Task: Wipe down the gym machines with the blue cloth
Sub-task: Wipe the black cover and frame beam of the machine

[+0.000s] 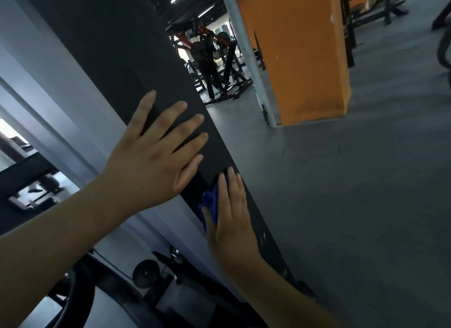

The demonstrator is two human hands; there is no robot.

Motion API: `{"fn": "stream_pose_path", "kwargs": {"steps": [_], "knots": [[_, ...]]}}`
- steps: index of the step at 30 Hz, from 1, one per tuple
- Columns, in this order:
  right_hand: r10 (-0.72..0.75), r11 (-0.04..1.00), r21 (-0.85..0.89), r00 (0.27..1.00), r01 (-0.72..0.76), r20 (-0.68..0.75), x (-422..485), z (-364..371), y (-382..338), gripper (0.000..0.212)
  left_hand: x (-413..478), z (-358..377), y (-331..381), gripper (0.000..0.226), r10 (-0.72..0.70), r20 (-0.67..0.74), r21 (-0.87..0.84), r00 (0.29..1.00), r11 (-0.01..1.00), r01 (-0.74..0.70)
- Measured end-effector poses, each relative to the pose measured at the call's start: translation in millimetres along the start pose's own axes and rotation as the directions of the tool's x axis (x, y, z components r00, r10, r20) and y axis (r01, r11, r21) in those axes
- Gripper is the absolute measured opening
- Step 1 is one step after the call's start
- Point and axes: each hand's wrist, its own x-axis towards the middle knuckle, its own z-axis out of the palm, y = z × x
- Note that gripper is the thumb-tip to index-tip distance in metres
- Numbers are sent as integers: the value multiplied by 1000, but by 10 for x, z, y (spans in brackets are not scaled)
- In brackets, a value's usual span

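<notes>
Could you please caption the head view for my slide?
Right hand presses blue cloth against dark machine panel; left hand rests flat above.

Left hand (pixel 156 154): back to camera, palm flat on the machine panel (pixel 109 47), fingers (pixel 170 115) straight and spread, pointing up-right. Left forearm bare, comes in from the lower-left edge, wrist roughly in line with it.

Right hand (pixel 231 220): lower and just right of the left, not touching it. Fingers (pixel 222 188) straight, held together, pointing up, pressing the blue cloth (pixel 210 200) flat to the same panel. The cloth bunches out at the thumb side. Right forearm bare, rises from the bottom edge, slightly motion-blurred.
</notes>
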Motion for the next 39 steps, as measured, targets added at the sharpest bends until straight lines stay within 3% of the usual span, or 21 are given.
{"fn": "stream_pose_path", "kwargs": {"steps": [3,6,8,11,14,18,23,29,34,39], "knots": [[-12,996,89,998,17,-60,256,37,-87,71,-82,35,137,43,26,35,-5,999,1000,-25],[-24,999,35,1000,24,-17,-96,100,120,84,-179,87,331,44,73,86,-26,994,997,-71],[58,998,9,996,-59,61,-479,70,319,90,-252,115,435,43,100,100,-41,990,995,-96],[168,985,24,980,-172,104,-654,17,452,77,-317,155,553,42,126,98,-58,987,991,-120],[207,971,102,974,-216,96,-405,0,313,72,-328,200,672,42,120,112,-66,986,991,-113],[159,979,116,982,-170,100,-527,50,446,71,-377,287,844,42,156,161,-112,974,984,-139],[322,931,116,928,-346,187,-1017,19,779,75,-499,374,1095,41,169,157,-141,973,979,-148],[282,935,162,938,-316,202,-915,11,817,76,-525,478,1244,42,149,135,-124,980,983,-133],[501,819,110,795,-563,343,-1331,-85,1080,78,-546,532,1314,42,133,113,-114,985,986,-120],[352,880,223,891,-419,285,-1023,-104,853,69,-519,577,1422,43,72,110,-64,991,996,-65]]}}
